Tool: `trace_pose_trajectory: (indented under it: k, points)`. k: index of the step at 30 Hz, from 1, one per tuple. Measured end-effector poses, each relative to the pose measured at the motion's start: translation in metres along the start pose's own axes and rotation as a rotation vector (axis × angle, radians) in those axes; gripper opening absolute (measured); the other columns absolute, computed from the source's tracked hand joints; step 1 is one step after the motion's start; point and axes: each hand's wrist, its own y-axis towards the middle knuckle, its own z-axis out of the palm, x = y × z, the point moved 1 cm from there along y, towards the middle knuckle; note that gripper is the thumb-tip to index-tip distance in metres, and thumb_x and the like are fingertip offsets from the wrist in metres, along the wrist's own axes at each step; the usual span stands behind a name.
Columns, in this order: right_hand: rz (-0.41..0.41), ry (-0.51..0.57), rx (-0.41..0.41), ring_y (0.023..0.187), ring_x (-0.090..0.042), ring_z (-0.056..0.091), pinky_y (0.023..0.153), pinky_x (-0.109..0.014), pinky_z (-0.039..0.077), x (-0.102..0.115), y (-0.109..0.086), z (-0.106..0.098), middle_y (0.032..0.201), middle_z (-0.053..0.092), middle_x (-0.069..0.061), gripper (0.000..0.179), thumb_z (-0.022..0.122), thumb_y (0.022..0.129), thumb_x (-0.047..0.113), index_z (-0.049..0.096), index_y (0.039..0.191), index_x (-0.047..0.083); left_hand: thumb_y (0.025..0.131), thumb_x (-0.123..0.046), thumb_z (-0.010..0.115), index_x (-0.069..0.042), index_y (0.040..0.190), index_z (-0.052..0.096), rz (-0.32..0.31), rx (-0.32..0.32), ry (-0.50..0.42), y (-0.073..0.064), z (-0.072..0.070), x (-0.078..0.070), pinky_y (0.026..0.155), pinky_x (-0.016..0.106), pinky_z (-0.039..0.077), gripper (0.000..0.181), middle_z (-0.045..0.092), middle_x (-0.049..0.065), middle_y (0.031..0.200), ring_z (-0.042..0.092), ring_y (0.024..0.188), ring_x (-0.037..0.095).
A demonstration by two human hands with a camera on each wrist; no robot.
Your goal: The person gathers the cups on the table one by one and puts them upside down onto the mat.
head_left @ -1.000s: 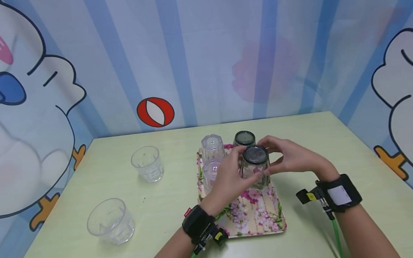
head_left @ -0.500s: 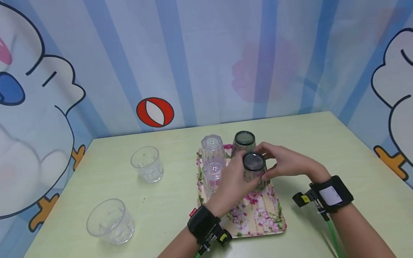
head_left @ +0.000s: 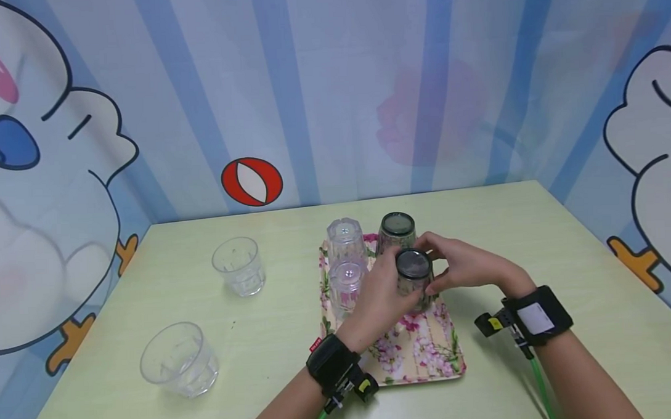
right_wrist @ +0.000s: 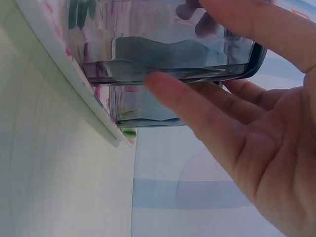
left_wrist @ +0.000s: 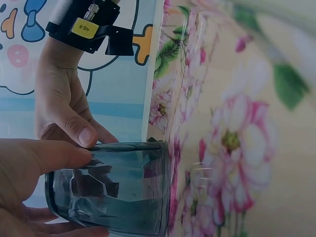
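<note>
A floral tray (head_left: 413, 358) holds four upturned glasses: two clear ones on its left, a far clear glass (head_left: 346, 243) and a near clear glass (head_left: 346, 283); two dark ones on its right, a far dark glass (head_left: 397, 227) and a near dark glass (head_left: 413, 266), its rim down on the tray; the left hand (head_left: 380, 297) and right hand (head_left: 465, 263) each have a grip pinching it; two upright tumblers (head_left: 239, 268) (head_left: 180, 363) stand left on the pale counter (head_left: 262, 335); a blue striped backdrop (head_left: 347, 79) rises beyond.

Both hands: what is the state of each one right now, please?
Left hand: holding the nearer dark glass between thumb and fingers.
Right hand: holding the same glass from its other side.
</note>
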Motion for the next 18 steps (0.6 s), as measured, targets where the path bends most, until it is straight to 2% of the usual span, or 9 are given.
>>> trace_pose_trajectory:
  k: [12, 18]
  points:
    - [0.015, 0.009, 0.005, 0.125, -0.043, 0.051, 0.094, -0.051, 0.054, 0.001, 0.0, 0.0007, 0.128, 0.052, -0.018, 0.066, 0.079, 0.076, 0.011, 0.039, 0.129, 0.006, 0.079, -0.019, 0.077, -0.007, 0.145, 0.032, -0.005, 0.004, 0.013, 0.0008, 0.0002, -0.0005, 0.099, 0.032, 0.053, 0.08, 0.053, 0.009, 0.134, 0.057, 0.121, 0.019]
    - [0.027, 0.05, 0.021, 0.124, -0.041, 0.05, 0.09, -0.039, 0.058, 0.0004, -0.0002, 0.001, 0.129, 0.05, -0.018, 0.068, 0.079, 0.076, 0.01, 0.038, 0.13, 0.006, 0.08, -0.019, 0.077, -0.007, 0.146, 0.03, -0.007, 0.008, 0.014, 0.0002, -0.0001, -0.0008, 0.099, 0.032, 0.053, 0.081, 0.052, 0.009, 0.136, 0.056, 0.123, 0.02]
